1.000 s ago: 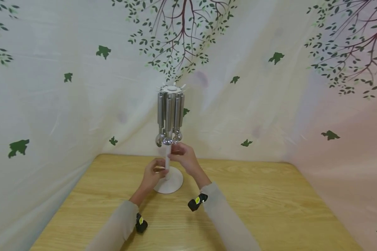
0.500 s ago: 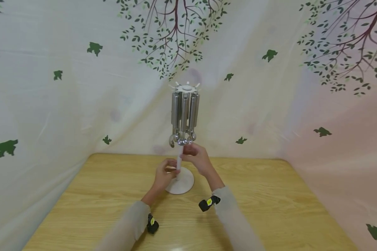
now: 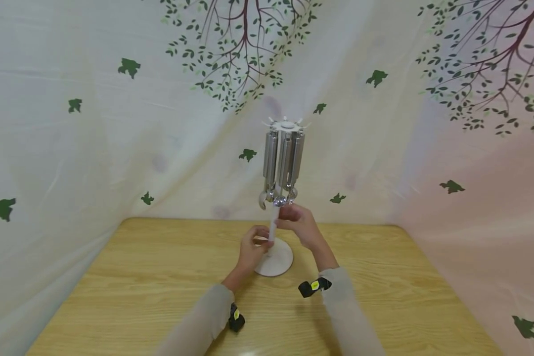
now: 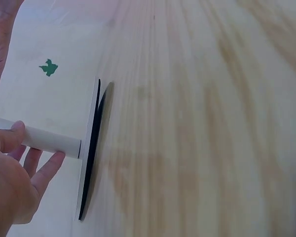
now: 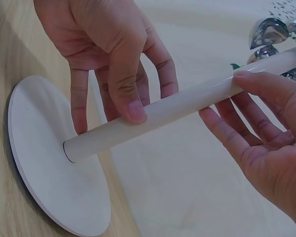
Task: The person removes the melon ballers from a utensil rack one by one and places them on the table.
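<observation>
A white utensil stand has a slim pole [image 3: 273, 228] on a round base [image 3: 277, 264]. Several metal utensils with thick silver handles [image 3: 285, 158] hang from its spoked top [image 3: 287, 125], their shiny rounded ends [image 3: 279, 200] downward. My left hand [image 3: 251, 249] grips the lower pole just above the base, thumb on one side and fingers on the other. Higher up, right under the utensils, my right hand [image 3: 301, 226] pinches the pole between thumb and fingers. In the left wrist view the base's edge [image 4: 89, 148] stands tilted to the table, a dark wedge showing beneath it.
The stand is over the middle of a wooden table [image 3: 160, 277]. Behind the table's back edge hangs a pale cloth backdrop [image 3: 196, 148] printed with branches and green birds. Black wrist cameras [image 3: 313, 287] sit on both sleeves.
Both hands have moved the stand to the right across the table, keeping their grips on the pole. The head view has turned slightly to the right.
</observation>
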